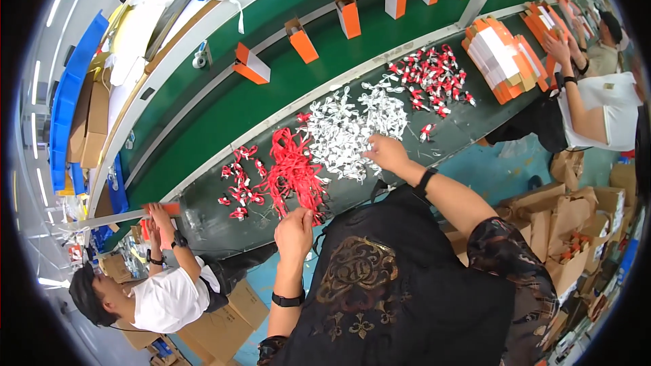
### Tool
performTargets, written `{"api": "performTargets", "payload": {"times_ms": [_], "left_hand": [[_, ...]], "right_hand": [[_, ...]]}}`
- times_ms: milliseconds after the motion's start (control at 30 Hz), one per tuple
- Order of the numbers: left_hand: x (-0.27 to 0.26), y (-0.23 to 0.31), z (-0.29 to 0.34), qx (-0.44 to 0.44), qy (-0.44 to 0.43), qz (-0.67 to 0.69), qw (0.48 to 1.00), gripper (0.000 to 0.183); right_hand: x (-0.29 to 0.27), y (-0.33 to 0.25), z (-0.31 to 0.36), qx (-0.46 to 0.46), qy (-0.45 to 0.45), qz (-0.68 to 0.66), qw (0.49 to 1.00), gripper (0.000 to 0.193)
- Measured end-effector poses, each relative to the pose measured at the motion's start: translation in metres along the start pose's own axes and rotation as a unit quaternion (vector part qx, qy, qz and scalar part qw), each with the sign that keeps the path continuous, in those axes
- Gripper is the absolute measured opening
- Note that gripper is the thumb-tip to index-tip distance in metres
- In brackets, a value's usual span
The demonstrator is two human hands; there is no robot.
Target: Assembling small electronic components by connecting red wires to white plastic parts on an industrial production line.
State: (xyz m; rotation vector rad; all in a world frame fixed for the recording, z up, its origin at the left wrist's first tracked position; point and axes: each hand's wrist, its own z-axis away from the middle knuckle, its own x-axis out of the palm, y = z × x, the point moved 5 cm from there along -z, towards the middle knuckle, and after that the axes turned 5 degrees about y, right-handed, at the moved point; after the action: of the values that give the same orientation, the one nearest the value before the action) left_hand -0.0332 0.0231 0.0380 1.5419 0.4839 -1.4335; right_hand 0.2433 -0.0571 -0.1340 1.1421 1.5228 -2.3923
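Note:
Along the dark green bench lie a heap of long red straps (293, 169) and, right of it, a larger heap of small white looped cords (339, 132). My left hand (295, 234) is closed at the near end of the red straps, its fingertips pinched on a strap. At the near right edge of the white heap is my right hand (390, 156), thumb and fingers drawn together on a white looped cord that they partly cover. Small red-and-white bundles (241, 179) lie left of the straps. A bigger pile of red-and-white bundles (437, 78) lies beyond the right hand.
Open orange-and-white boxes (348, 15) stand spaced along the green conveyor belt (224, 105) behind the bench. Flat orange-and-white cartons (498, 57) are stacked at the right. One co-worker (173, 291) works at the left, others at the far right. Cardboard boxes (569, 230) stand on the floor.

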Motion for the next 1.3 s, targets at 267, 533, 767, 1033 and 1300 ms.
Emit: {"api": "performTargets", "payload": {"times_ms": [267, 533, 767, 1033, 1300], "left_hand": [[-0.038, 0.014, -0.016, 0.006, 0.029, 0.029, 0.999, 0.022], [-0.032, 0.028, -0.03, 0.05, 0.024, 0.094, 0.994, 0.02], [-0.03, 0.027, -0.027, 0.045, 0.012, 0.083, 0.995, 0.019], [-0.043, 0.031, -0.031, 0.095, -0.006, 0.051, 0.994, 0.016], [-0.071, 0.054, -0.05, 0.21, -0.042, 0.023, 0.977, 0.013]], "right_hand": [[0.028, 0.009, -0.015, 0.005, 0.107, -0.013, 0.994, 0.019], [0.021, -0.008, -0.019, -0.016, 0.102, 0.031, 0.994, 0.05], [0.029, -0.031, -0.021, -0.219, 0.108, 0.211, 0.947, 0.024], [0.005, -0.054, -0.023, -0.149, 0.115, 0.033, 0.982, 0.008], [-0.037, -0.199, 0.024, -0.286, -0.023, -0.102, 0.952, 0.021]]}}
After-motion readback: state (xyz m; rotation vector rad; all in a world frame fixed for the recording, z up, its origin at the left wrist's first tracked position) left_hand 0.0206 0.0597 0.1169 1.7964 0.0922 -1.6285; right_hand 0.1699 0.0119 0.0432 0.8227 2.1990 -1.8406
